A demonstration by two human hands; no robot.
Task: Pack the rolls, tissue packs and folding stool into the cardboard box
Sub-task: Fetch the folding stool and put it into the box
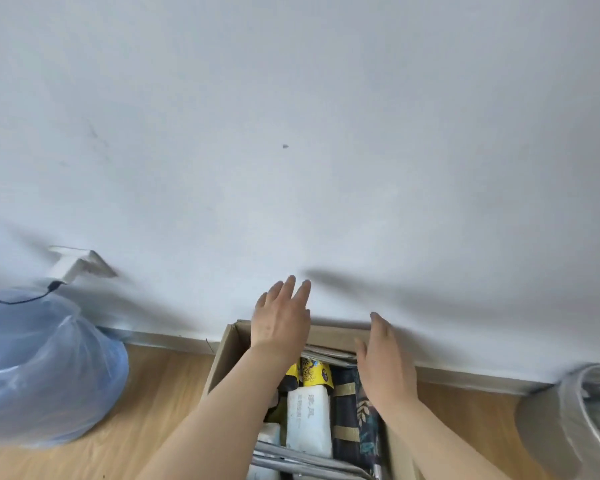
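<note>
Both grips empty: left hand [280, 322] & right hand [385, 362] spread over cardboard box [222, 355], contents part-hidden.

Both hands are flat and empty over the cardboard box [227, 344]: left hand [279, 322] fingertips past the far rim, white tissue pack [307, 422] and patterned folding stool [355, 410] below the right hand [383, 363].

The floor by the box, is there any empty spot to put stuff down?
Yes. Bare wooden floor lies between the blue plastic bag and the brown cardboard box. More lies between the box and the grey plastic-wrapped object. Inside the box it is crowded: white tissue pack, dark patterned fabric.
</note>
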